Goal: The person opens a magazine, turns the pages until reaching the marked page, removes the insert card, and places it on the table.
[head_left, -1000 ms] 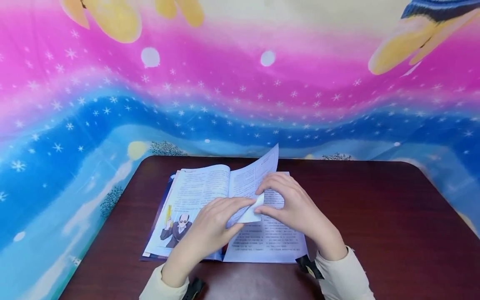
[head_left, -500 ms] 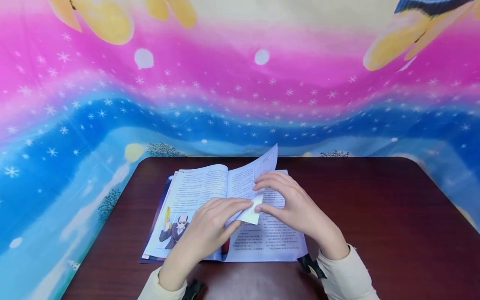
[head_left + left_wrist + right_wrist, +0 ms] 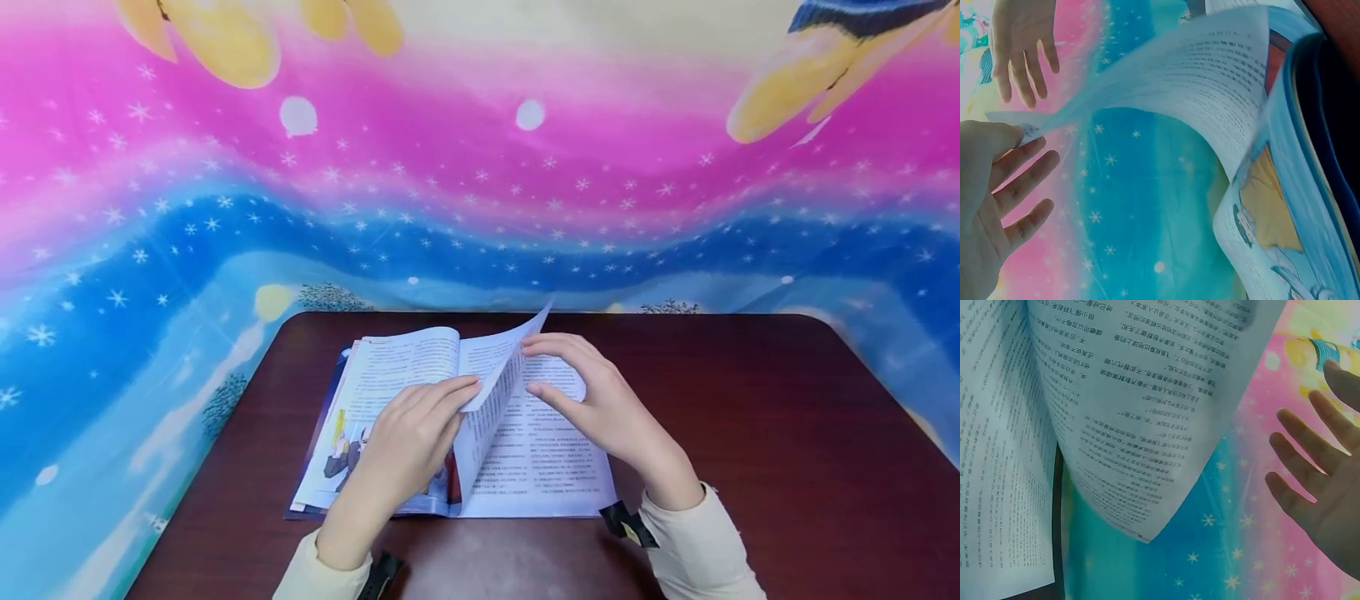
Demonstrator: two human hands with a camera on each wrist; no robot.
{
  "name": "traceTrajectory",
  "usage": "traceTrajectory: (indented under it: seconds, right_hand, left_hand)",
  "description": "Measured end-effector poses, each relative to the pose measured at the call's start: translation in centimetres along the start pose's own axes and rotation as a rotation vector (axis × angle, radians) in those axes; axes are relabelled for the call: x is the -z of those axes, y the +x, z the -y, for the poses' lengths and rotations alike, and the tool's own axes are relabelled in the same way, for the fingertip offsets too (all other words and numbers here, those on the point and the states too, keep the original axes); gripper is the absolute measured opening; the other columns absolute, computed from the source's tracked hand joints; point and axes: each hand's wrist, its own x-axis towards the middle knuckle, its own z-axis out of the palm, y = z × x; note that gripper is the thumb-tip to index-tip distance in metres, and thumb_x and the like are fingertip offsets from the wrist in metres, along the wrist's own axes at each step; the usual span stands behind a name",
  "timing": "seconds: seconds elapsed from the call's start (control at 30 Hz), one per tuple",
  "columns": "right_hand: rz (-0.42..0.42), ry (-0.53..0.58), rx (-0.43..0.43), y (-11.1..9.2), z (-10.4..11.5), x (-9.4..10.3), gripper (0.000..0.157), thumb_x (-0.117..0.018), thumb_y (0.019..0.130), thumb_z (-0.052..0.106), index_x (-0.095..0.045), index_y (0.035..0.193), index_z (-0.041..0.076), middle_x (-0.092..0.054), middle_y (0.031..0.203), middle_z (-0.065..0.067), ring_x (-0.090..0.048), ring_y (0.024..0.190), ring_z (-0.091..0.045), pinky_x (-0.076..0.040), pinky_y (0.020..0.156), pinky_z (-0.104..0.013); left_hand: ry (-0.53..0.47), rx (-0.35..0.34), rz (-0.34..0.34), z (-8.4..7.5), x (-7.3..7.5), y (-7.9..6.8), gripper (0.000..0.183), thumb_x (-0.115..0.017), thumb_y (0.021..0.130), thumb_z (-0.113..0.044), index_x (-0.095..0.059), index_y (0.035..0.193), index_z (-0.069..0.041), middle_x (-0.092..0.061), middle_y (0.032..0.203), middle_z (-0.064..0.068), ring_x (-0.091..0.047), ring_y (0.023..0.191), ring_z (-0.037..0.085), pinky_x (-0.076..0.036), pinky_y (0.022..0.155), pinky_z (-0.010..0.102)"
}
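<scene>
An open magazine [image 3: 558, 483] lies on the table, its leaves covered in small print. One page [image 3: 491, 425] stands lifted and curved near the spine. My left hand [image 3: 412, 442] pinches this page's edge between thumb and index finger, the other fingers spread, as the left wrist view shows. Beside the page's far side is my right hand [image 3: 603, 404], fingers apart and relaxed. In the right wrist view that hand [image 3: 1329, 481] holds nothing and is apart from the raised page [image 3: 1141, 425]. A drawn figure in sunglasses [image 3: 341, 467] on the left-hand page is partly hidden by my left hand.
The dark brown table [image 3: 750, 417] extends to both sides of the magazine. Behind it hangs a colourful cloth [image 3: 480, 192] with snowflake patterns. Dark straps [image 3: 628, 523] sit at both cuffs.
The page has been drawn leftward by my left hand and stands more upright, exposing the print beneath. My right hand has come off the page and its fingers have spread.
</scene>
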Motion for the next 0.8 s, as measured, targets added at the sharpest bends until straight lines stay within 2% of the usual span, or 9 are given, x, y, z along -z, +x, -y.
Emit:
traceTrajectory:
  seconds: [0.2,0.5,0.63,0.8]
  right_hand:
    - [-0.02,-0.03,-0.016,-0.7,-0.4,-0.1,0.041,-0.073,0.09,0.01,-0.062,0.129,0.017,-0.054,0.141,0.002,-0.046,0.132,-0.017,-0.038,0.109,-0.037]
    - [-0.045,-0.174,0.068,-2.0,-2.2,0.3,0.04,-0.077,0.085,0.004,-0.065,0.122,0.014,-0.056,0.138,-0.002,-0.048,0.129,-0.02,-0.034,0.108,-0.022]
    - [-0.029,-0.216,0.062,-2.6,-3.0,0.7,0.038,-0.077,0.086,0.006,-0.065,0.121,0.015,-0.056,0.137,-0.001,-0.048,0.129,-0.021,-0.035,0.107,-0.024]
    - [0.009,-0.259,0.056,-3.2,-3.7,1.2,0.036,-0.078,0.085,0.009,-0.066,0.118,0.017,-0.058,0.133,0.0,-0.05,0.128,-0.019,-0.036,0.106,-0.026]
  left_hand:
    - [-0.016,0.056,-0.035,0.9,-0.1,-0.9,0.041,-0.066,0.089,0.0,-0.066,0.128,-0.013,-0.068,0.123,0.002,-0.065,0.111,0.019,-0.052,0.093,0.038]
    - [-0.023,0.127,-0.064,2.5,1.3,-3.5,0.047,-0.071,0.088,-0.002,-0.064,0.132,-0.015,-0.066,0.127,0.001,-0.064,0.113,0.021,-0.052,0.093,0.042]
    - [0.004,0.171,-0.08,3.0,2.0,-4.6,0.046,-0.071,0.088,-0.002,-0.064,0.132,-0.015,-0.067,0.126,0.002,-0.064,0.112,0.022,-0.053,0.091,0.043]
    - [0.066,0.27,-0.074,3.7,2.9,-5.7,0.046,-0.075,0.086,-0.005,-0.064,0.13,-0.014,-0.07,0.117,0.006,-0.068,0.101,0.023,-0.057,0.081,0.044]
